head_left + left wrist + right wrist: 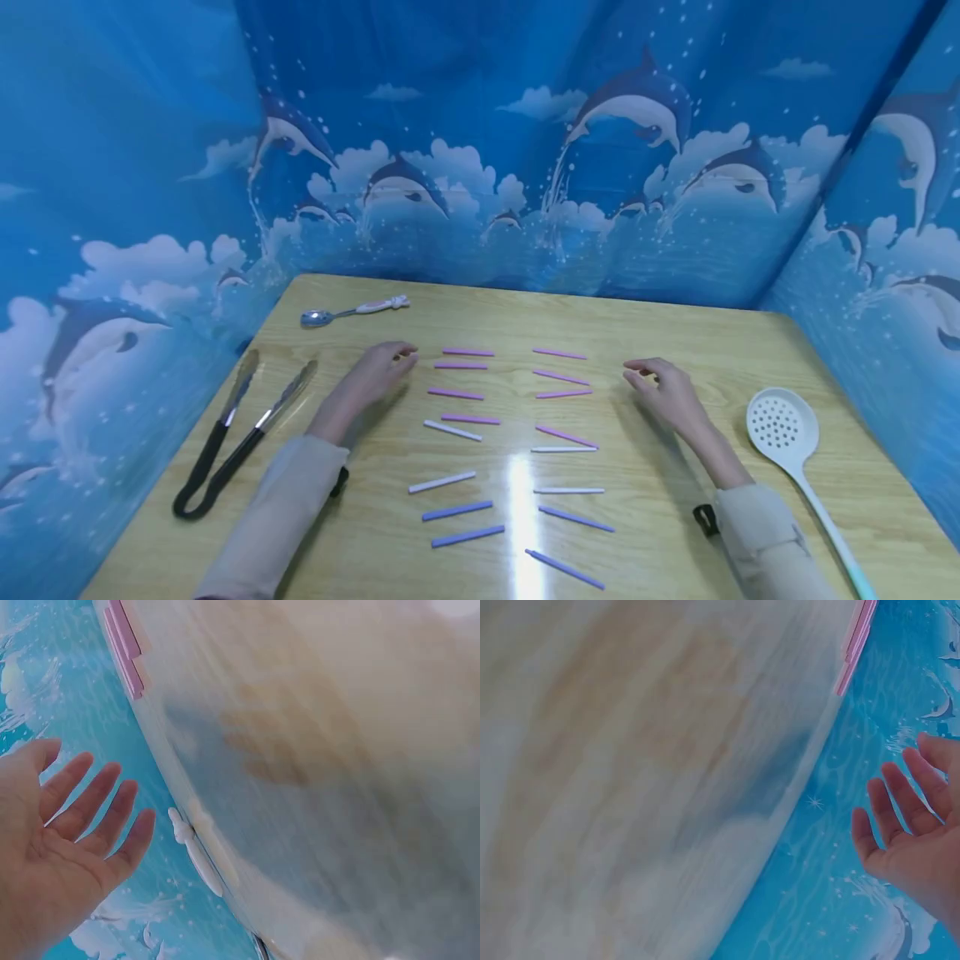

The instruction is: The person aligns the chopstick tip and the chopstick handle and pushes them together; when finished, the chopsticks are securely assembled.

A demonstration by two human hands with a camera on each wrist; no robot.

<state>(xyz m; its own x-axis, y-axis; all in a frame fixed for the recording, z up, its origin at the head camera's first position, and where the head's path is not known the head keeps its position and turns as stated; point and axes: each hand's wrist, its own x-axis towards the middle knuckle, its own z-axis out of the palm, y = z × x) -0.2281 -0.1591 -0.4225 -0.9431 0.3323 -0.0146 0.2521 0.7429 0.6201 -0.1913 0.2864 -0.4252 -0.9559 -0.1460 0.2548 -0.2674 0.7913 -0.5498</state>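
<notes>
Two columns of thin sticks lie on the wooden table, pink ones (461,366) at the back, white ones (442,482) in the middle and blue ones (468,536) at the front. My left hand (375,372) hovers just left of the back pink sticks, fingers loosely bent and holding nothing. To the right of the other column, my right hand (663,390) is likewise raised and bare, nearest to its pink sticks (562,393). Both wrist views show relaxed, spread fingers with nothing in the left palm (67,855) or the right palm (915,847).
A spoon (355,311) with a pale handle lies at the back left. Black-handled tongs (238,442) rest, spread apart, left of my left arm. A white slotted ladle (783,429) lies at the right. Dolphin-printed curtains (510,150) stand behind the table (675,325).
</notes>
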